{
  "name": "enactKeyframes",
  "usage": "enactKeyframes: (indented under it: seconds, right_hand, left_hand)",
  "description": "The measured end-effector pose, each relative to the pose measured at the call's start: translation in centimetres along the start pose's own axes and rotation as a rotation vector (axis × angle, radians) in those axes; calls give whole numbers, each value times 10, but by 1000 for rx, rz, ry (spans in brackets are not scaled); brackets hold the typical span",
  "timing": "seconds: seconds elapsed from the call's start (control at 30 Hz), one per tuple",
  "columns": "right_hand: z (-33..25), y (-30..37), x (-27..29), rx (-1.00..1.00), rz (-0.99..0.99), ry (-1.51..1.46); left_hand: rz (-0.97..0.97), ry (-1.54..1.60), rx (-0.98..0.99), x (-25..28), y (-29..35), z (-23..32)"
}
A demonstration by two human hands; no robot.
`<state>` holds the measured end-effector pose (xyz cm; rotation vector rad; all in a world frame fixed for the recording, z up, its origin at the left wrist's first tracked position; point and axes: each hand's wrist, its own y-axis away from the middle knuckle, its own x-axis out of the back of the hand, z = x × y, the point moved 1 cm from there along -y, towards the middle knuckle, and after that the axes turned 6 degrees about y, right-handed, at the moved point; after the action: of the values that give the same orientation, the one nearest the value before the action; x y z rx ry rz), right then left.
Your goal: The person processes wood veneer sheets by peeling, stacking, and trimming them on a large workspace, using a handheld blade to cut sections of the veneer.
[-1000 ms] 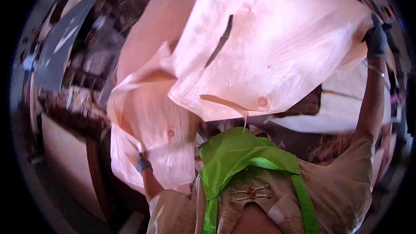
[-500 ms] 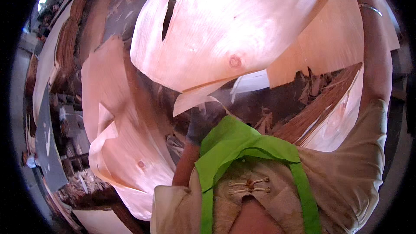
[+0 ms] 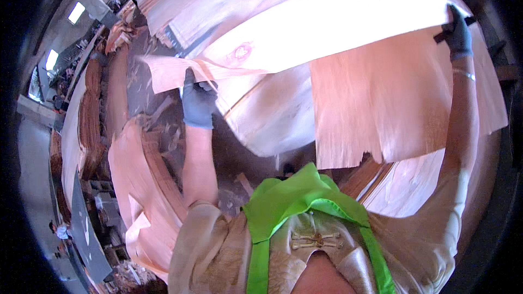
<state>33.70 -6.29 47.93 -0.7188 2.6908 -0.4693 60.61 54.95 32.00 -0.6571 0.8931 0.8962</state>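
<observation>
A large, pale wood veneer sheet point(image 3: 338, 27) stretches across the upper middle, with a knot near its left end and a torn flap at that end. My left hand point(image 3: 199, 100), in a grey-blue glove, pinches the near edge beside the flap. At the far right, my right hand point(image 3: 457, 35), in a dark-palmed glove, is closed on the sheet's other end with the arm reaching far out. Below hangs a browner veneer piece point(image 3: 381, 98) with a ragged lower edge; whether it joins the held sheet I cannot tell. A whitish curved sheet point(image 3: 278, 111) shows beside it.
Beyond the held sheet lies a wide stack of veneer point(image 3: 180, 8). Bent veneer sheets point(image 3: 141, 174) rest at my left, near a thick brown stack point(image 3: 91, 114). Another veneer stack point(image 3: 408, 182) sits at my lower right. Wood scraps litter the floor; people are far off at left.
My left hand has risen from near my apron to the sheet's left end. The sheet has swung away from me and flattened, and my right hand has come lower in view.
</observation>
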Motion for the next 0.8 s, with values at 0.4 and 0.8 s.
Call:
enactKeyframes:
  seconds: [0.4,0.8]
  right_hand:
    - [84,-93,202,-59,237,183]
    - [193,-309,183,-345,169,42]
  left_hand:
    - [200,20,30,-19,-166,-166]
    - [320,-177,-149,-68,-338,-241]
